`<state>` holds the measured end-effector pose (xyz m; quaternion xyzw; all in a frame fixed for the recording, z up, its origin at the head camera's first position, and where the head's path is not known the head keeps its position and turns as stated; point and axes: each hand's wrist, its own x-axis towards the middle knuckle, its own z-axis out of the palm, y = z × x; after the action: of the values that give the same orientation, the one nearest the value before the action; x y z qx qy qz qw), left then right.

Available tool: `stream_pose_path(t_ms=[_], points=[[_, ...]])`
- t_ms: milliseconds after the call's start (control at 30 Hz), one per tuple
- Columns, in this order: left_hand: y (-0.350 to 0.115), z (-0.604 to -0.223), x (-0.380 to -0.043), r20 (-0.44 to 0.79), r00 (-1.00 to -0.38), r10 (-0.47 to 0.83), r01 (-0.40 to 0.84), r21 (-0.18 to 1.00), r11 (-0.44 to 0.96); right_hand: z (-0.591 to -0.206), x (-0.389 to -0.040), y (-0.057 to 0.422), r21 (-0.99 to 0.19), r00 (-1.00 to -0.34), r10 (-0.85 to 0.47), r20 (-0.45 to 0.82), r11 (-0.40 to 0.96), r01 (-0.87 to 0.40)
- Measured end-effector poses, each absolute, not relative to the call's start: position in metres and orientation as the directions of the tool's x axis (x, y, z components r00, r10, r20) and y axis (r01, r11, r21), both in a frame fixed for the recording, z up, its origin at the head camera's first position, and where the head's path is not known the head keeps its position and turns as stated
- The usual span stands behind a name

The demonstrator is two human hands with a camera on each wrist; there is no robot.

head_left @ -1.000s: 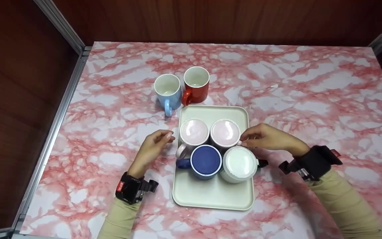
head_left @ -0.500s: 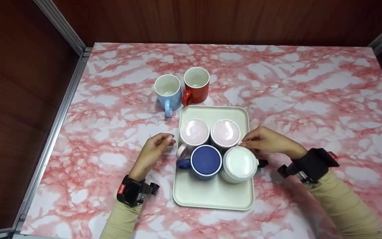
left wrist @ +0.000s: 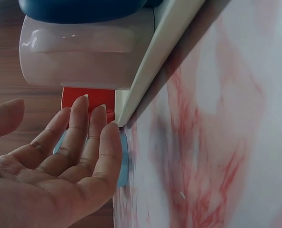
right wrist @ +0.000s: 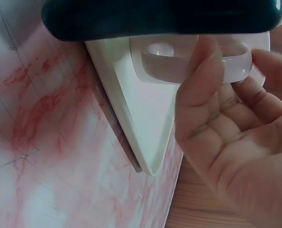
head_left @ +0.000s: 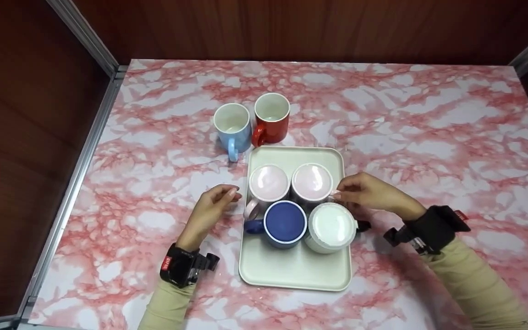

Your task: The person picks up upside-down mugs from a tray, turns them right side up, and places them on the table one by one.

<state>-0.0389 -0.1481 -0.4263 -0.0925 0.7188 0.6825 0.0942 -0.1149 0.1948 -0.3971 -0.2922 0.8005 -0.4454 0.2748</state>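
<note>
My right hand (head_left: 374, 195) pinches the handle of a pale pink mug (head_left: 311, 182) on the right half of a cream tray (head_left: 295, 272). In the right wrist view, the thumb and fingers close round the pink handle (right wrist: 167, 69). My left hand (head_left: 209, 211) is beside the tray's left edge, its fingers relaxed and holding nothing. Near it, another pale pink mug (head_left: 268, 183) has its handle toward the lower left. In front of these stand a dark blue mug (head_left: 285, 222), handle left, and a white-topped mug (head_left: 331, 225) with a dark handle on the right.
Behind the tray, a light blue mug (head_left: 233, 128) and a red mug (head_left: 272, 119) stand upright on the pink-and-white marbled table (head_left: 429, 137). Dark wood panels (head_left: 314, 30) rise at the back and left, with a metal rail (head_left: 76, 188) along the left edge.
The pale pink mug in my right hand has shifted very slightly back and to the right. My right hand has moved slightly; my left hand has drawn a little nearer me.
</note>
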Motion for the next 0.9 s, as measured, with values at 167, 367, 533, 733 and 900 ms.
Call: stream_pose_path(t_ms=[167,367,533,733,900], points=[[-0.1492,-0.4247,-0.0378,-0.256,-0.967,-0.008,-0.256,0.966,0.048,-0.3963,-0.1121,0.1892,-0.756,-0.712,-0.698,-0.075,0.505,-0.416],[-0.1504,-0.4234,-0.0371,-0.274,-0.962,-0.009,-0.274,0.961,0.032,-0.3944,-0.1085,0.185,-0.635,-0.729,-0.685,0.015,0.557,-0.536],[-0.1504,-0.4221,-0.0369,-0.257,-0.966,-0.004,-0.257,0.966,0.03,-0.3955,-0.1077,0.1864,-0.604,-0.751,-0.659,0.038,0.584,-0.542],[-0.1509,-0.4199,-0.0359,-0.232,-0.972,-0.024,-0.233,0.972,0.039,-0.3953,-0.1084,0.19,-0.603,-0.77,-0.636,0.06,0.591,-0.535],[-0.1505,-0.417,-0.0356,-0.217,-0.975,-0.038,-0.219,0.975,0.049,-0.3926,-0.1086,0.1938,-0.651,-0.806,-0.591,0.019,0.605,-0.458]])
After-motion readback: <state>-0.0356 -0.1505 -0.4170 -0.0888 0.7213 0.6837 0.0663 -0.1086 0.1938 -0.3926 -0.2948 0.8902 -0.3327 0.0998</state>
